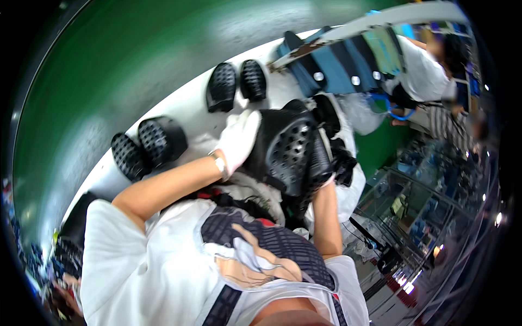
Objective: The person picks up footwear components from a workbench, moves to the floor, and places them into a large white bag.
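A bunch of perforated black clogs (289, 155) is in front of my chest, above the white table. My left hand (240, 139), in a white glove, lies along their left side with its fingers stretched out. My right hand (327, 182) grips the clogs from the lower right; most of its fingers are hidden behind them. How many clogs are in the bunch I cannot tell. One pair of black clogs (222, 87) stands at the far edge of the table. Another pair (154, 142) sits to the left, near my left forearm.
A white curved table (190, 113) borders a green surface (122, 70). Blue and green cloth pieces (340, 64) hang from a rail (375, 23) at the upper right. A person in white (421, 68) is beyond them. Clear plastic bags (360, 111) and metal racks (418, 201) stand at the right.
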`<action>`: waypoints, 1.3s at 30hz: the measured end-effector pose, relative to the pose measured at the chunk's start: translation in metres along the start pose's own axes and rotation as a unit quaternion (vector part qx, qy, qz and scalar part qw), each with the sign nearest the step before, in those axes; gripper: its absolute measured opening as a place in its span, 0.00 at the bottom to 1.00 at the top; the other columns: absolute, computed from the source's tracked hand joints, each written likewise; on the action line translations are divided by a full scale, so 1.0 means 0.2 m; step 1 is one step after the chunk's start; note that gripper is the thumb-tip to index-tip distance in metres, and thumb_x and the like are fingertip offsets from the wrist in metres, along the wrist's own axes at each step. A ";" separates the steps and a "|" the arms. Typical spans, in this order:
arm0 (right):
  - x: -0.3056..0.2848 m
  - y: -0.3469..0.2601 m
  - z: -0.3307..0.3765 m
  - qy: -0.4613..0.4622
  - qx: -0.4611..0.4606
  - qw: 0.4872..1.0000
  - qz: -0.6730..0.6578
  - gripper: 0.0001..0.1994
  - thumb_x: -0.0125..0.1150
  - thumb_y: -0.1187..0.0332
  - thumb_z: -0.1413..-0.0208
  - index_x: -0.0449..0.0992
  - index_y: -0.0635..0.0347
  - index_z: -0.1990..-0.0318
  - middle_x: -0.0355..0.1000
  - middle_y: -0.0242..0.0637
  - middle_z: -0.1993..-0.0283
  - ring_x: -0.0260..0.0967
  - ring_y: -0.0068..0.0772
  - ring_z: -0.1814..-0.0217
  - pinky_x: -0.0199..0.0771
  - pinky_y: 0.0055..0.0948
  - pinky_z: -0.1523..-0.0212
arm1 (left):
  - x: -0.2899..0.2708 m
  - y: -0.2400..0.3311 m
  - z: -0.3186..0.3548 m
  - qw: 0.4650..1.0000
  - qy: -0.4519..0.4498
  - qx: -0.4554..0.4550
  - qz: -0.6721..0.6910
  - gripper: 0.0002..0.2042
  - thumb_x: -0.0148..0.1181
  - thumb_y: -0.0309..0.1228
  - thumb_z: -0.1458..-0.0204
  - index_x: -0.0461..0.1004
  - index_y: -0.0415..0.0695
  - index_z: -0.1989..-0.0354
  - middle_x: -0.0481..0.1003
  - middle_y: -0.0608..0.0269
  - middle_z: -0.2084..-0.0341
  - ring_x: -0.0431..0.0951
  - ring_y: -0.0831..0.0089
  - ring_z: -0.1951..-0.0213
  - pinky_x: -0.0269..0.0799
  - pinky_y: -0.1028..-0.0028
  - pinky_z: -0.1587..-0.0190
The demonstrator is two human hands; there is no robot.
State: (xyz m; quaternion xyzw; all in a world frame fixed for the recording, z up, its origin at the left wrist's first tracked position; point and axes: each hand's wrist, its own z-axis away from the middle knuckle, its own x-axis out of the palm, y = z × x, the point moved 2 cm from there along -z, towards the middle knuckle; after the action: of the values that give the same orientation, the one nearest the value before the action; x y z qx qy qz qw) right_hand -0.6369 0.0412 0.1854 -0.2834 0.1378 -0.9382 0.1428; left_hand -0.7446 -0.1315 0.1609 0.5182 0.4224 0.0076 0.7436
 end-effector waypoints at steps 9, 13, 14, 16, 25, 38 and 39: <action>0.27 -0.09 -0.23 -0.042 0.042 0.995 0.076 0.13 0.53 0.61 0.39 0.76 0.59 0.54 0.77 0.34 0.60 0.74 0.27 0.65 0.78 0.31 0.62 | -0.26 -0.07 -0.14 0.975 0.005 -0.166 0.151 0.11 0.33 0.34 0.42 0.61 0.45 0.57 0.68 0.44 0.54 0.65 0.42 0.53 0.63 0.58 0.48; 0.36 -0.14 -0.39 -0.051 0.056 0.987 0.141 0.13 0.50 0.62 0.38 0.75 0.60 0.55 0.76 0.33 0.60 0.73 0.25 0.64 0.76 0.26 0.63 | -0.24 -0.17 -0.20 0.935 -0.013 -0.263 0.237 0.14 0.31 0.36 0.41 0.63 0.44 0.55 0.68 0.45 0.50 0.65 0.43 0.51 0.60 0.59 0.45; 0.38 -0.14 -0.42 -0.053 0.060 0.984 0.158 0.13 0.49 0.62 0.37 0.75 0.60 0.55 0.76 0.33 0.60 0.73 0.24 0.64 0.76 0.25 0.63 | -0.25 -0.21 -0.20 0.913 -0.003 -0.296 0.281 0.15 0.31 0.37 0.41 0.62 0.45 0.54 0.69 0.44 0.51 0.65 0.43 0.51 0.61 0.60 0.44; 0.40 -0.14 -0.44 -0.070 0.074 0.979 0.177 0.13 0.48 0.63 0.37 0.74 0.61 0.54 0.75 0.33 0.59 0.72 0.23 0.62 0.75 0.23 0.62 | -0.23 -0.26 -0.19 0.850 0.050 -0.363 0.380 0.17 0.30 0.39 0.41 0.64 0.43 0.55 0.68 0.41 0.52 0.65 0.43 0.51 0.61 0.60 0.45; 0.49 -0.20 -0.50 -0.093 0.089 0.962 0.239 0.13 0.47 0.64 0.37 0.73 0.62 0.53 0.75 0.34 0.58 0.72 0.23 0.61 0.74 0.23 0.60 | -0.38 -0.23 -0.24 0.958 0.029 -0.229 0.168 0.24 0.29 0.46 0.41 0.63 0.42 0.48 0.63 0.36 0.47 0.64 0.40 0.47 0.58 0.61 0.42; 0.53 -0.18 -0.68 -0.108 0.098 0.955 0.258 0.14 0.46 0.65 0.36 0.73 0.63 0.51 0.75 0.35 0.57 0.71 0.24 0.59 0.73 0.23 0.58 | -0.26 -0.42 -0.33 0.874 0.156 -0.357 0.290 0.31 0.37 0.51 0.44 0.71 0.31 0.54 0.73 0.43 0.58 0.71 0.55 0.55 0.61 0.69 0.47; 0.53 -0.18 -0.69 -0.111 0.098 0.954 0.260 0.14 0.46 0.65 0.36 0.73 0.63 0.51 0.75 0.35 0.57 0.71 0.24 0.59 0.73 0.23 0.58 | -0.26 -0.43 -0.34 0.875 0.166 -0.334 0.310 0.31 0.37 0.52 0.44 0.72 0.31 0.55 0.74 0.44 0.58 0.71 0.57 0.55 0.61 0.68 0.47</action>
State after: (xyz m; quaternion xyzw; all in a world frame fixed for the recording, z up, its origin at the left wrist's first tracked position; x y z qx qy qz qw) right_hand -0.8079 0.0617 0.1391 -0.3251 0.0974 -0.8402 0.4229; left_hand -0.8580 -0.1435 0.1193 0.3341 0.3296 0.4639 0.7514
